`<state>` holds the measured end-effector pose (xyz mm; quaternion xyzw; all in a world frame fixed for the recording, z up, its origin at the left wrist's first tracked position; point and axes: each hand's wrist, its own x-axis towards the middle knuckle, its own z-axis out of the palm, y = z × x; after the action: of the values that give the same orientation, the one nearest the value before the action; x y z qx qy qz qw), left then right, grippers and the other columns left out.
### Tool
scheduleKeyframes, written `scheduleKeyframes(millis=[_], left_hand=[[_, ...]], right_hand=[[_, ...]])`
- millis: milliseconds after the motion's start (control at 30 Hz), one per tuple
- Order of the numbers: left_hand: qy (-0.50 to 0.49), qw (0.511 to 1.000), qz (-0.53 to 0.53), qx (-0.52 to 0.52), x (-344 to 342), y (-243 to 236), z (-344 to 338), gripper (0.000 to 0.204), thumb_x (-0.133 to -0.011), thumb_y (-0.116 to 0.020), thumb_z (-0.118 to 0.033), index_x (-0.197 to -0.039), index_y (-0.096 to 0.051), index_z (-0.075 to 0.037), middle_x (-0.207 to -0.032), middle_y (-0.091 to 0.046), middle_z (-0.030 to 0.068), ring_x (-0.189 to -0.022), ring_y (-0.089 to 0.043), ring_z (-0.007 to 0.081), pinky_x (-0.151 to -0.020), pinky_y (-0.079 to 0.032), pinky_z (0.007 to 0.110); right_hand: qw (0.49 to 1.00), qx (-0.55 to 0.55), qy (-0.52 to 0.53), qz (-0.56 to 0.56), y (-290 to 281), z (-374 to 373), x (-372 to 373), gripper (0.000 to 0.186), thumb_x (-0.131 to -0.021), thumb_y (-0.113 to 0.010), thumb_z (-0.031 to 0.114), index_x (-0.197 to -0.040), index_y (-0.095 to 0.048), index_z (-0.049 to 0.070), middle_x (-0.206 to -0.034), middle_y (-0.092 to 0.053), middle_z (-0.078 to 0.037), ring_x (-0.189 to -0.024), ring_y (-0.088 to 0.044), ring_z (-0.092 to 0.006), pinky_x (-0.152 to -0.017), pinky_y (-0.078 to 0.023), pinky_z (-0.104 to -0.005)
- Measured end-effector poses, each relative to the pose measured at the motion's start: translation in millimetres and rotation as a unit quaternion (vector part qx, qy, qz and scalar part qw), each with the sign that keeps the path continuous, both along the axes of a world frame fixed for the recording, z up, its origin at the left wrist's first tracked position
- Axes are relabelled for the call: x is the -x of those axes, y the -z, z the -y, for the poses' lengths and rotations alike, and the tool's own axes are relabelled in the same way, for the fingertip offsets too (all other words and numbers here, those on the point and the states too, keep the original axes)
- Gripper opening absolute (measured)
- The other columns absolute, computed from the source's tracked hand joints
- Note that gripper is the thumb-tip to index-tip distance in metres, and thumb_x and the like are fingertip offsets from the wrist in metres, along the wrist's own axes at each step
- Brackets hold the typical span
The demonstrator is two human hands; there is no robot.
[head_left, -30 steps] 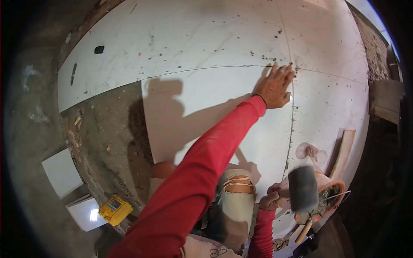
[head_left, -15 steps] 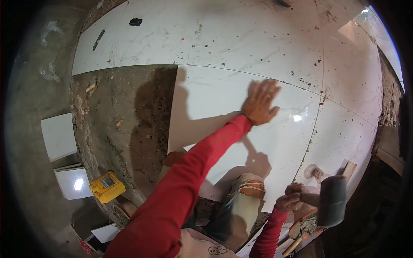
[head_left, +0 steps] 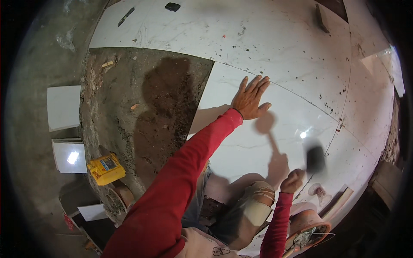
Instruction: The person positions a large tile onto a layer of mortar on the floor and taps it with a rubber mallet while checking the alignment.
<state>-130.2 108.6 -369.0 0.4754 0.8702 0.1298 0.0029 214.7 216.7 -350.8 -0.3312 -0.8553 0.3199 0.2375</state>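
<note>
My left hand [head_left: 249, 99] lies flat with fingers spread on a large white tile [head_left: 241, 150], its fingertips close to the joint along the tile's far edge. In my right hand [head_left: 292, 181] is the handle of a rubber mallet [head_left: 315, 158]. The mallet's dark head is blurred and held above the tile's right side, near the joint there. Its shadow falls on the tile next to my left hand. The short handle is mostly hidden by my fist.
Bare rough ground [head_left: 112, 86] borders the tile on the left. A yellow container [head_left: 107, 170] and white tile pieces [head_left: 64, 107] are further left. Near my right arm are a clear suction cup [head_left: 319, 194], a wooden strip [head_left: 337, 204] and an orange bucket [head_left: 297, 225] with mortar.
The mallet has swung from the lower right, beyond the tile, up and left toward the tile's right side. My left hand stays flat on the tile, while the whole view has shifted.
</note>
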Motion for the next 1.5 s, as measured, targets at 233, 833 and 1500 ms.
scheduleKeyframes(millis=[233, 833, 1500], left_hand=[[-0.018, 0.997, 0.073, -0.005, -1.8, -8.6, 4.7, 0.077, -0.09, -0.056, -0.049, -0.148, -0.029, -0.005, -0.158, -0.028, 0.0052, -0.148, -0.019, 0.0231, -0.12, -0.014, 0.052], [-0.119, 0.987, 0.099, -0.03, -29.0, -1.3, 65.2, 0.076, -0.092, -0.053, -0.049, -0.149, -0.031, -0.004, -0.158, -0.027, 0.0142, -0.147, -0.02, 0.0347, -0.118, -0.013, 0.056], [-0.145, 0.988, -0.044, 0.028, -171.9, 14.8, 74.8, 0.076, -0.092, -0.05, -0.061, -0.153, -0.03, -0.02, -0.16, -0.028, 0.001, -0.148, -0.021, 0.0295, -0.115, -0.015, 0.063]], right_hand=[[0.963, 0.135, 0.034, -0.23, -58.5, 16.6, 45.3, 0.043, -0.104, -0.038, 0.041, -0.087, -0.048, 0.003, -0.065, -0.044, -0.001, -0.052, -0.035, -0.008, -0.047, -0.031, -0.0237], [0.994, 0.049, 0.094, 0.018, -17.8, 10.8, -27.5, 0.028, -0.101, -0.053, 0.026, -0.091, -0.056, 0.0, -0.055, -0.046, -0.003, -0.046, -0.045, -0.0126, -0.043, -0.034, -0.0316], [0.984, 0.078, 0.137, -0.088, -51.7, 95.0, -19.9, 0.016, -0.092, -0.052, 0.011, -0.103, -0.056, 0.001, -0.075, -0.062, -0.019, -0.065, -0.06, -0.0448, -0.056, -0.046, -0.048]])
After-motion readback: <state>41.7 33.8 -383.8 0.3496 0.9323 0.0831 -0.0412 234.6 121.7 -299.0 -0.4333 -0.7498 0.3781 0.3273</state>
